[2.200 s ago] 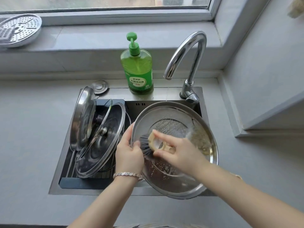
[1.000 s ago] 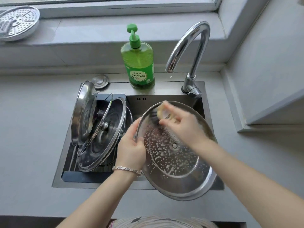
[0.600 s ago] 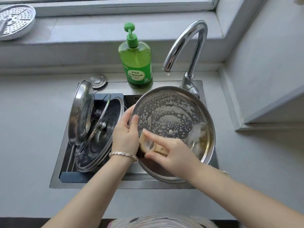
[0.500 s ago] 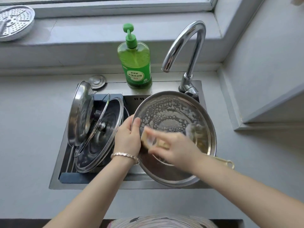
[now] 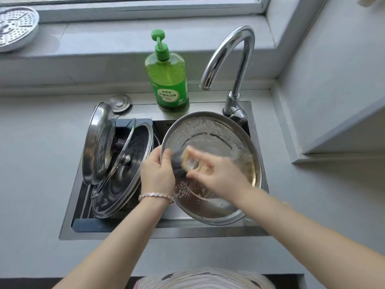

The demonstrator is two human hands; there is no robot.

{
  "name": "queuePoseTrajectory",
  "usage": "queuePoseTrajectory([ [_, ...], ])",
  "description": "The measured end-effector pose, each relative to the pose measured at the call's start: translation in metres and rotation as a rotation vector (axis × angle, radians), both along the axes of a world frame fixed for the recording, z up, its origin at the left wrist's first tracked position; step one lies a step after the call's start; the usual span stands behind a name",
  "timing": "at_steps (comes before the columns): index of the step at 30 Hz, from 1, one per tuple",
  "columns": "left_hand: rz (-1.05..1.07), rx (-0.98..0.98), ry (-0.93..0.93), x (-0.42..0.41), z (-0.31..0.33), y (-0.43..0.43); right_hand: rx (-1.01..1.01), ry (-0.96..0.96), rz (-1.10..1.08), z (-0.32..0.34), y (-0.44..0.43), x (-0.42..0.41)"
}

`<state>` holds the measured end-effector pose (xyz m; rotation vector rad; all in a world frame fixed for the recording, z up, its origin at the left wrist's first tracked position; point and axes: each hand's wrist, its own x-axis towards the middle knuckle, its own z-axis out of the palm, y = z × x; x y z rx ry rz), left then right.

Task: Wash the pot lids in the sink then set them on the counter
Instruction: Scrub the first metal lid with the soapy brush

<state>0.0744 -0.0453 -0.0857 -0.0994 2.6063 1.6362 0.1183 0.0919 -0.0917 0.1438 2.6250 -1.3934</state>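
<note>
Scrubbing, centre frame: my left grip [image 5: 157, 174] clamps the soapy lid [image 5: 208, 130] tilted over the sink [image 5: 162, 234]; right grip [image 5: 216, 176] pinches the brush [image 5: 178, 162] against it. Next, I judge: rinse under the tap [image 5: 245, 32].

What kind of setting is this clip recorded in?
Most likely a home kitchen: a steel sink with a curved tap, a green dish-soap bottle behind it, and pot lids leaning inside.

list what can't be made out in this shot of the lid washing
Head view only:
- Blurred by motion: the scrubber in the right hand.
- Facing away: the big lid outer side.
- Hidden by the leaning lids: the sink floor.
- Cut by the left edge: the perforated tray.
</note>
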Motion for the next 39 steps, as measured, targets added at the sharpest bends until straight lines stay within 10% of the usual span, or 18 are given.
queuePoseTrajectory([
  [21,0.177,-0.095,0.168,-0.019,0.011,-0.009,0.049,-0.185,0.081,-0.028,0.003,0.058],
  [25,0.19,-0.098,0.14,-0.017,0.005,-0.011,0.149,-0.238,-0.211,-0.044,0.049,0.039],
  [30,0.117,-0.167,0.16,-0.021,0.01,-0.01,0.164,-0.239,0.051,-0.037,0.011,0.056],
  [39,-0.345,-0.754,0.811,-0.021,0.029,0.017,0.379,-0.293,-0.244,-0.054,0.048,0.061],
])
